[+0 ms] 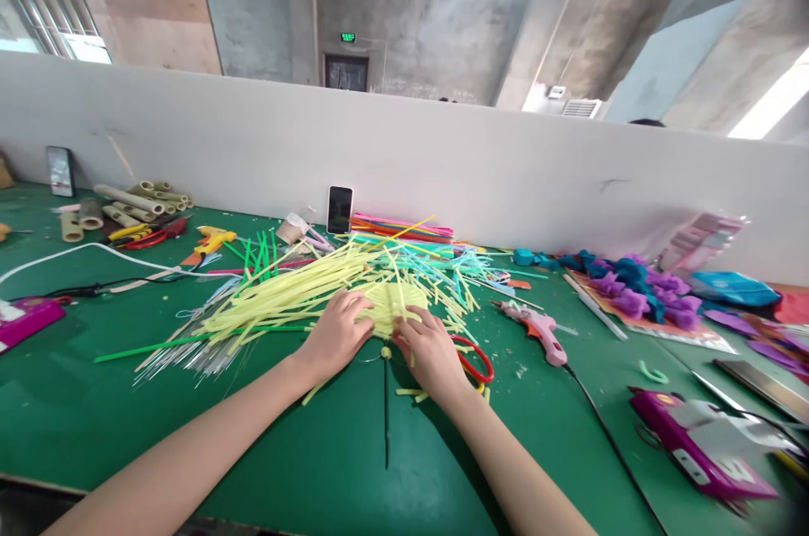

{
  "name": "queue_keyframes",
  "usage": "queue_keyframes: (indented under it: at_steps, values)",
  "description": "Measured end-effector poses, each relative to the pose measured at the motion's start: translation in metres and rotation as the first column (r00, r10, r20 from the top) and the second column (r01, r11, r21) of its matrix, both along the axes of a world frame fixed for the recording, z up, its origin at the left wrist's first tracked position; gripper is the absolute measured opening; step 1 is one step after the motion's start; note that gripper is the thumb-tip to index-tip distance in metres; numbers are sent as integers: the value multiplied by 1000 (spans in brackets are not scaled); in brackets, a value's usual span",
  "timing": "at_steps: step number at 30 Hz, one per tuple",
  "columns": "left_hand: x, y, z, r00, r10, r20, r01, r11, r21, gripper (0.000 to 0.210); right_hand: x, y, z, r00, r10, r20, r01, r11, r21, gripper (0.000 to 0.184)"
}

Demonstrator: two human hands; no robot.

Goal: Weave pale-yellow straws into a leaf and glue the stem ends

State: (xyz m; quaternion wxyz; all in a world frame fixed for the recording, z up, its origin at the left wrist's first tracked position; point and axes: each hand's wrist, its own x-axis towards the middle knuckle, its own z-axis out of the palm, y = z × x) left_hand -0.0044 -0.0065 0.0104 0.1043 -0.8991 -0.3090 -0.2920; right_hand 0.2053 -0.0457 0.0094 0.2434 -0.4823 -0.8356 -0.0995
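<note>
A flat, rounded piece of pale yellow pipe cleaners (397,297) lies in the middle of the table. My left hand (338,329) grips its left edge with bent fingers. At the lower right edge, my right hand (431,348) pinches the same piece, its fingertips partly hidden. Just below, between the hands, a thin dark stick (387,418) with a small yellow knob at its top points toward me. Scissors with red handles (485,369) lie partly under my right hand. A big heap of loose yellow pipe cleaners (284,292) spreads behind my left hand.
A pink glue gun (537,332) with a black cord lies to the right, near purple and blue fluffy pieces (638,287). A yellow glue gun (213,241), pliers (148,234) and bamboo tubes (130,201) are at left. A phone (340,210) leans on the white partition (253,131).
</note>
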Motion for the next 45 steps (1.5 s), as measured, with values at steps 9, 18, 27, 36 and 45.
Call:
queue_keyframes:
  at_steps: [9,18,27,36,45]
  values:
    - [2,0,-1,998,-28,-52,30,999,34,9,-2,0,-1,1000,11,-20,-11,1000,-11,14]
    - [3,5,-5,995,-24,-95,28,999,38,17,-2,1,-4,1000,-3,-5,3,1000,6,17]
    - [-1,4,0,995,-7,-98,6,1000,-10,15,-4,1,-5,1000,10,3,-10,999,52,17]
    - [-12,2,9,998,-18,-59,14,998,-62,15,6,-1,-4,1000,24,19,-25,997,77,16]
    - [-15,8,7,999,-6,-42,1,991,-136,13,1,0,-6,999,1,42,-3,998,58,14]
